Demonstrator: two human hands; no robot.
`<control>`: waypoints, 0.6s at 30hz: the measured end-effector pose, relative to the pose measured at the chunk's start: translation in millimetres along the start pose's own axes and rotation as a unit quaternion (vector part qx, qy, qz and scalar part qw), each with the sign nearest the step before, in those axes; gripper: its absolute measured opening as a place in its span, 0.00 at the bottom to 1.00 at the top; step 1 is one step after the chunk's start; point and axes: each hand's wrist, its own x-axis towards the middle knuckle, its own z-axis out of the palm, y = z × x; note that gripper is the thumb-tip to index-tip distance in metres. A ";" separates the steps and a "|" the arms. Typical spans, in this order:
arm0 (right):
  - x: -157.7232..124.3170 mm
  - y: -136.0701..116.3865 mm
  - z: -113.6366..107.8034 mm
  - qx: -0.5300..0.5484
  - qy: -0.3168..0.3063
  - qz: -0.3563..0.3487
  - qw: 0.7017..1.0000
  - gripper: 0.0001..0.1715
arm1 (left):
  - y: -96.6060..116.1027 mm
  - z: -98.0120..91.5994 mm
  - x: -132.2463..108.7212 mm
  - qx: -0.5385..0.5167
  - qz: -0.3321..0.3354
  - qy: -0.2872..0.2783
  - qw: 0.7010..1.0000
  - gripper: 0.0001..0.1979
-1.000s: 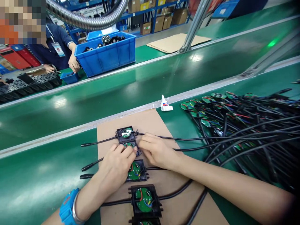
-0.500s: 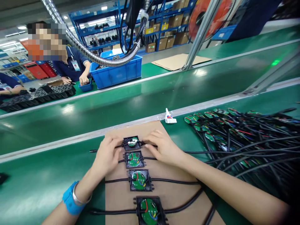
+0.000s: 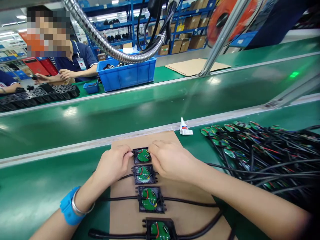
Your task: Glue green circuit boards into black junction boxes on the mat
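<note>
Several open black plastic boxes lie in a column on a cardboard sheet, each with a round green circuit board inside and a black cable out of either side. At the farthest box, my left hand pinches the black cable at the left wall. My right hand is closed at the right wall, its fingertips pressed together where the other cable comes out; the hand hides that cable. Nearer me are a second box, a third box and a fourth box, partly cut off below.
A heap of cabled circuit boards covers the right of the green table. A small white glue bottle lies by the metal rail. Across the green belt, a co-worker is beside a blue bin. A metal hose hangs overhead.
My hands, loosely spread around the farthest box before, have closed in on its two sides. Its board now shows without the white glare. The co-worker's hand has left the small blue tray.
</note>
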 end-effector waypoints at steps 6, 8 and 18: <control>26.0 18.8 16.4 -0.027 -0.023 -0.081 0.996 0.08 | 5.3 5.8 8.3 0.059 -0.019 -0.031 0.998 0.11; 28.8 23.6 19.2 -0.026 -0.041 -0.096 0.994 0.09 | 3.4 8.3 8.0 0.055 -0.022 -0.033 0.998 0.10; 28.4 7.8 9.9 -0.016 -0.101 -0.058 0.993 0.15 | -3.2 12.8 4.4 0.020 -0.027 -0.029 0.999 0.09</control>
